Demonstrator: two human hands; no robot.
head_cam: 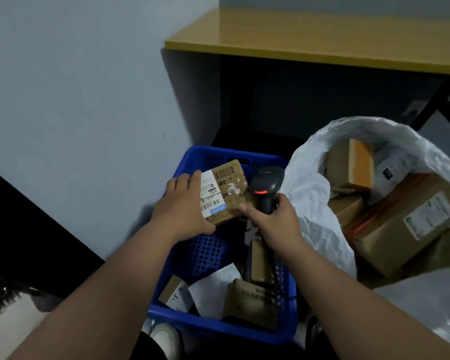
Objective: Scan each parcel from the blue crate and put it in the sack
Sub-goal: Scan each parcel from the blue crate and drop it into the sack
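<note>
1 cardboard parcel (225, 191) is being held above the far end of the blue crate (220, 326), its white shipping label facing up. The left hand (183, 207) is gripping the parcel's left edge, fingers curled over the top and thumb tucked under the near corner. Barcodes are showing on the label, but the print is too blurred to read beyond scattered characters. The right hand (276, 220) is closing its fingers round the handle of a black barcode scanner (266, 187) just right of the parcel, forefinger stretching out to touch the parcel's near right corner; a red light is glowing on the scanner's head. Below the parcel, several smaller boxes and a white envelope are lying in the crate's near end, partly hidden by both forearms, their markings illegible. Right of the crate, a white sack (309, 193) is gaping open, holding at least 3 brown boxes with unreadable labels; its right side is running out of view. Beyond the crate, a yellow-topped desk (322, 40) is standing against the wall.
</note>
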